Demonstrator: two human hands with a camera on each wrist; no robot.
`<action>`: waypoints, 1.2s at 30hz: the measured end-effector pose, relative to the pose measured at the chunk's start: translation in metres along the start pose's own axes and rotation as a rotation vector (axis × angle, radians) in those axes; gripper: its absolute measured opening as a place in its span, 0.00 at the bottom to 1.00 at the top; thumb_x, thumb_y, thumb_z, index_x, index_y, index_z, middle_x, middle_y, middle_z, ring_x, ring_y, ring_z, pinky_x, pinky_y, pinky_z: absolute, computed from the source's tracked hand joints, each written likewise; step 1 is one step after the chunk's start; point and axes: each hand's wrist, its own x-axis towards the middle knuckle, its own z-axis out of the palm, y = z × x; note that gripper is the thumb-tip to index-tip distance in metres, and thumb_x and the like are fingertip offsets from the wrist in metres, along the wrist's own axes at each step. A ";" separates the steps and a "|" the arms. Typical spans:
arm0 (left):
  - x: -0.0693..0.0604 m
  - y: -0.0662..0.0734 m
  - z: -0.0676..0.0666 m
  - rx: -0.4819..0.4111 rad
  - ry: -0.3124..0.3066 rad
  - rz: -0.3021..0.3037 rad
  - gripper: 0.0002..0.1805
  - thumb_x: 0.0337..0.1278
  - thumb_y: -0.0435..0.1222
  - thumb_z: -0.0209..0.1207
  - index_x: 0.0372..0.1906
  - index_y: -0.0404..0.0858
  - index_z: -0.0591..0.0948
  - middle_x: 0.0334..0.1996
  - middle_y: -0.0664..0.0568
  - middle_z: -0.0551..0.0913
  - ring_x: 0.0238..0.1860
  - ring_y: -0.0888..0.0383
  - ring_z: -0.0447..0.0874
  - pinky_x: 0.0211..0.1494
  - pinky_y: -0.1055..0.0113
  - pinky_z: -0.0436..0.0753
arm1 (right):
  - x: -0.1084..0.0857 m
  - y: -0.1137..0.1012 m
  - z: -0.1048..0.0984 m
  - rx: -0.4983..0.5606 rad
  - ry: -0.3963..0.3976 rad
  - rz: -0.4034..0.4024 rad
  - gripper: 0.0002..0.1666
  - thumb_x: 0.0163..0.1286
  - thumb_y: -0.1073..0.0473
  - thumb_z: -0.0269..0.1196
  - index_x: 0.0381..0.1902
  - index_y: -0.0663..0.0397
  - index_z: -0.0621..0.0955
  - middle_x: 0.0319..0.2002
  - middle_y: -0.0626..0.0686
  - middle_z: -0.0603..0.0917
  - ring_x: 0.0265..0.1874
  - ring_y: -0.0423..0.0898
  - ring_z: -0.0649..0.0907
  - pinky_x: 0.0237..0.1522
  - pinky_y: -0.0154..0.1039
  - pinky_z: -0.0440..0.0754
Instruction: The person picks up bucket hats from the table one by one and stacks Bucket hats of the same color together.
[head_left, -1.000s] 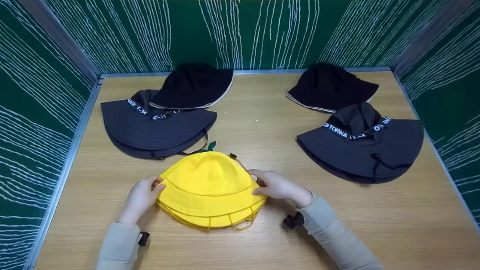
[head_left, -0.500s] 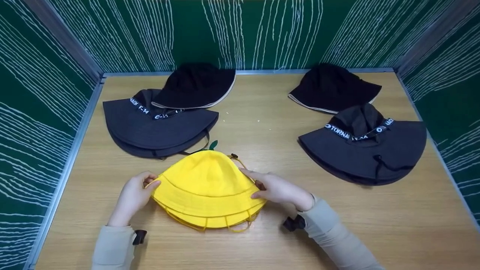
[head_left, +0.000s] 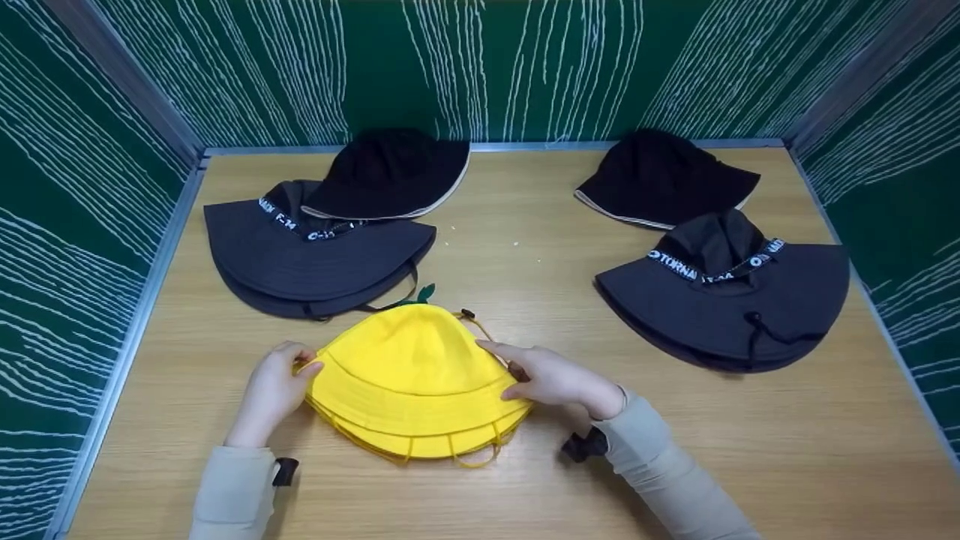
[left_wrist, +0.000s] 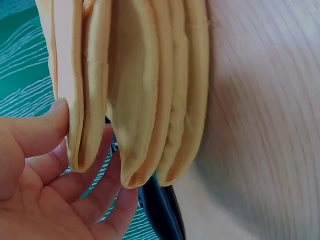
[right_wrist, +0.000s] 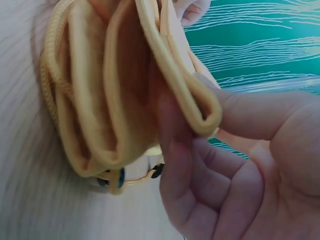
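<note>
Several yellow hats [head_left: 420, 352] lie stacked and folded flat near the front of the table, a green leaf tip [head_left: 425, 293] at the top and yellow cords below the brim. My left hand [head_left: 274, 390] pinches the upper brim's left corner; in the left wrist view the thumb and fingers of that hand [left_wrist: 60, 175] hold the top folded layer [left_wrist: 75, 125], with lower layers hanging beside it. On the other side, my right hand [head_left: 555, 379] grips the brim's right corner. The right wrist view shows this hand [right_wrist: 235, 165] pinching the top folded edge [right_wrist: 187, 97].
At the back left, a black hat [head_left: 390, 176] overlaps a dark grey wide-brimmed hat [head_left: 322, 262]. Another black hat [head_left: 660, 180] and a grey hat with lettering [head_left: 727, 307] lie at the right. Green walls [head_left: 525, 67] with white lines enclose the wooden table [head_left: 517, 285].
The left hand has moved slightly left with its corner of the yellow brim, and the right hand has shifted slightly left. Both keep their hold.
</note>
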 end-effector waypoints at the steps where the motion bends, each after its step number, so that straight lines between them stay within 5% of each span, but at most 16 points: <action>1: -0.002 0.002 -0.002 -0.006 -0.004 -0.005 0.07 0.61 0.29 0.57 0.38 0.26 0.78 0.42 0.35 0.78 0.48 0.40 0.76 0.55 0.47 0.73 | -0.002 -0.002 -0.001 0.008 -0.001 -0.012 0.42 0.63 0.61 0.64 0.72 0.46 0.60 0.23 0.45 0.68 0.26 0.41 0.68 0.30 0.33 0.68; 6: -0.009 0.008 -0.017 -0.033 -0.013 -0.028 0.08 0.63 0.31 0.55 0.39 0.27 0.77 0.42 0.35 0.78 0.49 0.40 0.76 0.56 0.46 0.73 | -0.008 -0.011 -0.006 0.016 -0.007 -0.066 0.42 0.63 0.60 0.65 0.72 0.50 0.59 0.25 0.46 0.73 0.26 0.40 0.70 0.31 0.31 0.71; 11: -0.007 0.007 -0.025 -0.037 -0.042 -0.066 0.08 0.65 0.32 0.54 0.39 0.30 0.77 0.37 0.39 0.79 0.41 0.46 0.75 0.50 0.51 0.74 | -0.004 -0.014 -0.002 0.041 -0.026 -0.009 0.43 0.63 0.58 0.65 0.72 0.48 0.59 0.24 0.46 0.71 0.26 0.41 0.71 0.32 0.33 0.71; 20: 0.007 -0.005 -0.009 0.061 -0.086 -0.090 0.07 0.64 0.33 0.54 0.35 0.31 0.77 0.27 0.47 0.76 0.29 0.54 0.71 0.35 0.62 0.70 | 0.013 0.002 0.015 0.082 -0.033 0.077 0.42 0.63 0.60 0.65 0.72 0.44 0.60 0.25 0.46 0.68 0.28 0.43 0.70 0.32 0.34 0.69; 28: 0.010 -0.004 0.001 0.106 -0.038 -0.066 0.06 0.62 0.31 0.56 0.35 0.29 0.76 0.30 0.42 0.77 0.31 0.48 0.74 0.38 0.52 0.74 | 0.015 0.009 0.017 0.055 0.024 0.054 0.40 0.60 0.60 0.67 0.69 0.49 0.66 0.21 0.46 0.72 0.19 0.40 0.70 0.22 0.30 0.69; 36: 0.007 -0.004 0.006 0.133 -0.022 -0.086 0.11 0.62 0.31 0.56 0.44 0.27 0.75 0.37 0.34 0.78 0.38 0.41 0.78 0.44 0.48 0.75 | 0.014 0.013 0.020 -0.039 0.094 0.089 0.44 0.56 0.52 0.71 0.68 0.52 0.66 0.20 0.44 0.69 0.20 0.39 0.69 0.26 0.33 0.70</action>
